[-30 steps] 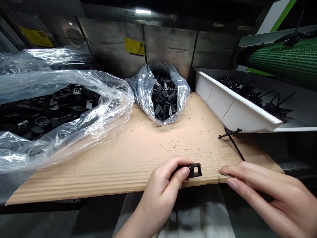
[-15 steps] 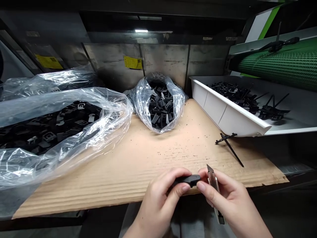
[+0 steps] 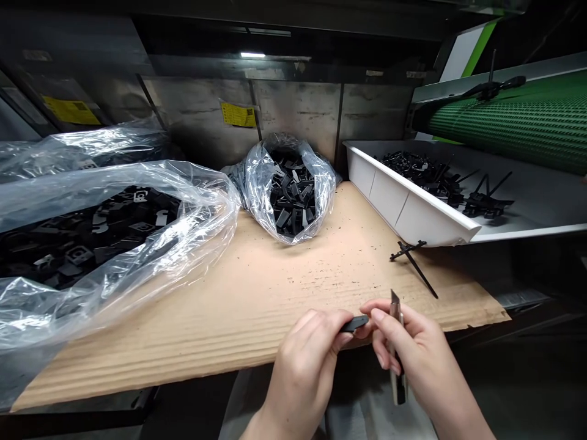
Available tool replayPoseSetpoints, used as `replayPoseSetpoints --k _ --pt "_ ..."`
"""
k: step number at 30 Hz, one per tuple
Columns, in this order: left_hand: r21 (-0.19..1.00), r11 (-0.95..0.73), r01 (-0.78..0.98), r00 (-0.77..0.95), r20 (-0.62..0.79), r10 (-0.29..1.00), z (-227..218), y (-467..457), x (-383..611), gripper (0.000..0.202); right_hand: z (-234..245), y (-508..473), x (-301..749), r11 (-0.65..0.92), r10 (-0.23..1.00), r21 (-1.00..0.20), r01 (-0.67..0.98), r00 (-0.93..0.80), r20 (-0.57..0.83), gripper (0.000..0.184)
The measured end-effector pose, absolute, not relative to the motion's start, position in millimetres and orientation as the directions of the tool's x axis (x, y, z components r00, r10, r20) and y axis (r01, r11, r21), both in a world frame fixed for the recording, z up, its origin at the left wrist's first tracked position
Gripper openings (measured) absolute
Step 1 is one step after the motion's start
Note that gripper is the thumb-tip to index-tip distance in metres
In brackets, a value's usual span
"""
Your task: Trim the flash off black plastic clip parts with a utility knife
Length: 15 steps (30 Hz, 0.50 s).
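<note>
Left hand (image 3: 305, 366) pinches a black plastic piece (image 3: 355, 324), its end just beside the right hand (image 3: 419, 348), which grips a metal utility knife (image 3: 398, 348) upright, blade up. Both hands sit over the near edge of a corrugated cardboard sheet (image 3: 275, 293) on the surface. Ahead, a clear plastic bag (image 3: 257, 195) full of black parts; a larger clear bag (image 3: 137, 183) of similar parts at left. At right, a white tray (image 3: 403, 211) holds more black parts, one long-stemmed black part (image 3: 413, 260) lying on the cardboard just beside it, green conveyor belt (image 3: 513, 116) behind.
</note>
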<state>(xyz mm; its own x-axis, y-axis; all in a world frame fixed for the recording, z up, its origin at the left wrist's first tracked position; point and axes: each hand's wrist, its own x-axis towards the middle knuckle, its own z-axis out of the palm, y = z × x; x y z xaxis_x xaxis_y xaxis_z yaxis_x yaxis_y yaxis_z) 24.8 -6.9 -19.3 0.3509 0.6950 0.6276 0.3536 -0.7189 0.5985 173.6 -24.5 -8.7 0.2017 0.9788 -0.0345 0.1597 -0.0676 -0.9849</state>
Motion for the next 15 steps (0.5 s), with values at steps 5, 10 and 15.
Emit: replayPoseSetpoints --k 5,10,15 --pt "0.599 -0.703 0.383 0.329 0.622 0.710 -21 -7 28 0.028 -12 -35 188 0.029 0.947 -0.880 0.475 0.269 0.176 0.036" --pt "0.595 -0.637 0.490 0.317 0.559 0.766 -20 -5 34 0.018 -21 -38 201 0.287 0.877 -0.312 0.906 -0.118 0.466 0.031" --pt "0.624 -0.597 0.505 0.346 0.488 0.802 -22 -5 33 0.021 -19 -32 212 0.360 0.847 -0.141 0.922 -0.259 0.464 0.026"
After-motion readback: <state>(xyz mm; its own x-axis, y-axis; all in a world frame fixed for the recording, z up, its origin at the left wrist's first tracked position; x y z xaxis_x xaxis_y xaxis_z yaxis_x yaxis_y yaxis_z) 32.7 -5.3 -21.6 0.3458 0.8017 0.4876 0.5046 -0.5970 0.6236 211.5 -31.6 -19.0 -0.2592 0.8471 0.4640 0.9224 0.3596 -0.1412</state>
